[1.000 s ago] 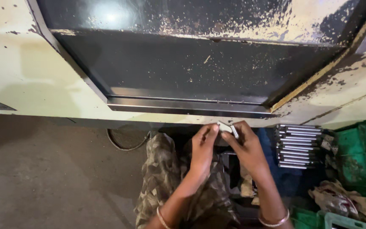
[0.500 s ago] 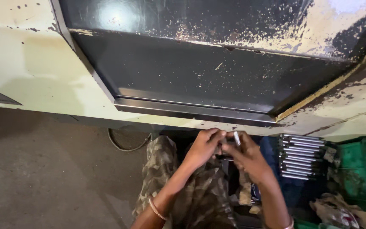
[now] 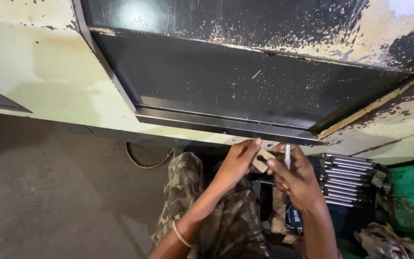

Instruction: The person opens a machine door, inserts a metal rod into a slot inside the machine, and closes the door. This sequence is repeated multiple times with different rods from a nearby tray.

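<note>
Bare concrete floor [image 3: 49,201] open to the left, dark machine panel [image 3: 226,86] closing off the space just above both hands, stacked metal rods [image 3: 346,180] and green crate [image 3: 413,196] crowding the right, camouflage-clad leg [image 3: 188,201] below

I see camouflage-patterned trousers [image 3: 192,211], a tan block [image 3: 260,160], silvery metal rods [image 3: 346,180], a green crate [image 3: 410,192], and a cream machine panel [image 3: 39,72] with flaking black patches.

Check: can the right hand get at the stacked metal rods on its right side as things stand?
Probably yes, but not freely: the rods lie just beside the right hand with nothing between, yet that hand is pinching a thin metal pin and would have to let go first.
</note>
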